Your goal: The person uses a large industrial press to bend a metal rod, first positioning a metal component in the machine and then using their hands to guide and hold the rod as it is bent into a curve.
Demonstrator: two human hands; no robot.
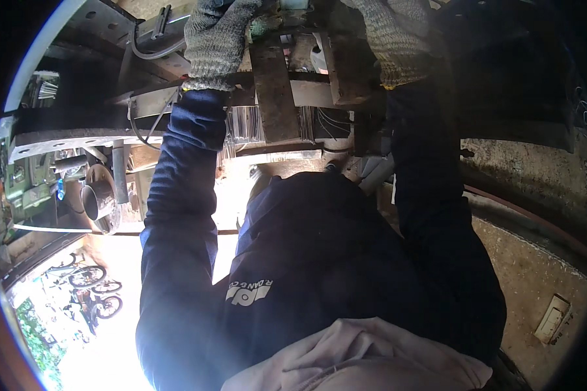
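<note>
Both my arms, in dark blue sleeves, reach up to the top of the view. My left hand (218,42) wears a grey knitted work glove and is cut off by the top edge, so its fingers do not show. My right hand (398,39), in a similar glove with a yellow-edged cuff, is cut off there too. Between them is a worn, dark machine or bench frame with a small pale bluish piece (295,4) at its top. Below that piece stands a brown upright bar (274,85), with a darker block (347,72) to its right. What either hand touches is hidden.
Bundles of thin metal rods (246,124) stand behind the bar. A perforated metal rail (78,138) and a short wide pipe (99,199) are at left. Bicycles (91,287) show in bright light at lower left. A stained wall with a switch plate (553,319) is at right.
</note>
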